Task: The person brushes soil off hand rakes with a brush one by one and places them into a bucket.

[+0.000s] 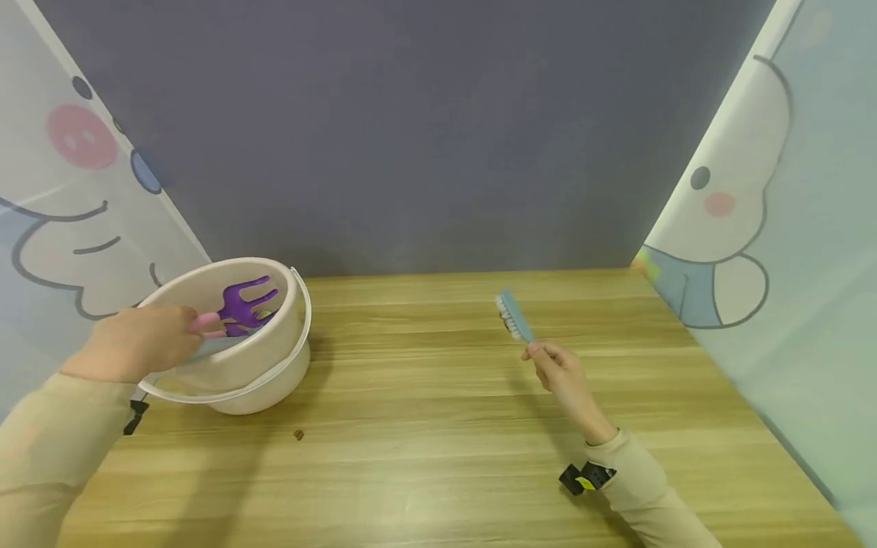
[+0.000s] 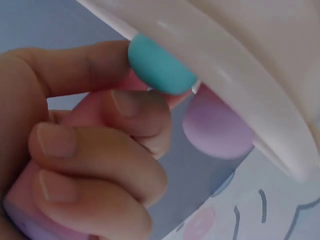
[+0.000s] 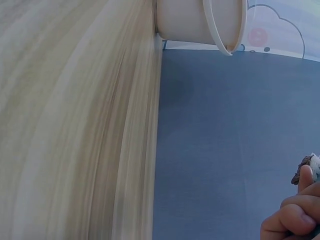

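At the left, my left hand [image 1: 140,344] grips the pink handle [image 2: 82,112] of a purple toy garden fork [image 1: 240,306], whose tines reach over the inside of a cream bucket [image 1: 274,354]. A teal rounded handle end [image 2: 160,65] and a lilac one [image 2: 217,125] stick out past the bucket's rim, beside those fingers. Another purple tool head shows low under the fork. On the right, my right hand [image 1: 565,378] pinches the handle of a light blue brush [image 1: 515,313], held above the table. Its white bristles carry a brown clump [image 3: 301,170].
A small brown crumb [image 1: 298,434] lies on the wooden table [image 1: 411,426] in front of the bucket. The bucket's white carrying handle [image 1: 240,392] hangs down its near side. A dark grey wall [image 1: 425,137] and cartoon-printed side panels [image 1: 808,365] enclose the table.
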`<state>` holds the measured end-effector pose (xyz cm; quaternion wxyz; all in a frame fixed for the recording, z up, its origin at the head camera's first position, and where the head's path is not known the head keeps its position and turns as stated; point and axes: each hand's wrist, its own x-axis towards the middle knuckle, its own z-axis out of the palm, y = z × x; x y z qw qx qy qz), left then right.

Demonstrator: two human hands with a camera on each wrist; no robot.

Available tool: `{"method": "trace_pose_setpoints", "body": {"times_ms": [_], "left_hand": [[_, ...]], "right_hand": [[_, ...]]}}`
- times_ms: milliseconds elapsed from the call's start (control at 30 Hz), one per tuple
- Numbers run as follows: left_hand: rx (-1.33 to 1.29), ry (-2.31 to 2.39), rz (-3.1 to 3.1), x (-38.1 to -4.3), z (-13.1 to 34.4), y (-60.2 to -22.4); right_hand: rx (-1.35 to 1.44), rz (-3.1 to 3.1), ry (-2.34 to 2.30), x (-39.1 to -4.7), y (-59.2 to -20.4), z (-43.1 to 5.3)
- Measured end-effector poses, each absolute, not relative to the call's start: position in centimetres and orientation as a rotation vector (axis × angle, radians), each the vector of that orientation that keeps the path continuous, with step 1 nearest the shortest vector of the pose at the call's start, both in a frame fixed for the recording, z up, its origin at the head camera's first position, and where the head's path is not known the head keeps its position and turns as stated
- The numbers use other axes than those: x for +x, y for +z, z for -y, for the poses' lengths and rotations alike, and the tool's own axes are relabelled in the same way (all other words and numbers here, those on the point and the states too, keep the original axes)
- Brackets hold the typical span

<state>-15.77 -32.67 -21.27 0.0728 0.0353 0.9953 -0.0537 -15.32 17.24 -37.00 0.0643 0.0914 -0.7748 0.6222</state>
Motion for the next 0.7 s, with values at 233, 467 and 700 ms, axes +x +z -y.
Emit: {"method": "trace_pose_setpoints", "body": {"times_ms": [233,467,700], "left_hand": [[0.102,-0.112,-3.018,-16.6,32.1,-21.2],[0.047,-0.029,-3.004,-17.1,32.0,-22.2],[0.098,-0.076,-3.086,-17.3,31.8,-22.7]], "right_hand": [[0.274,2.339,1.883,-15.6,-37.1,-17.5],[0.254,2.397,1.853,-15.0,-36.9,-17.2],[0.216,2.374,1.874,-15.0,-37.0,-17.4]]}}
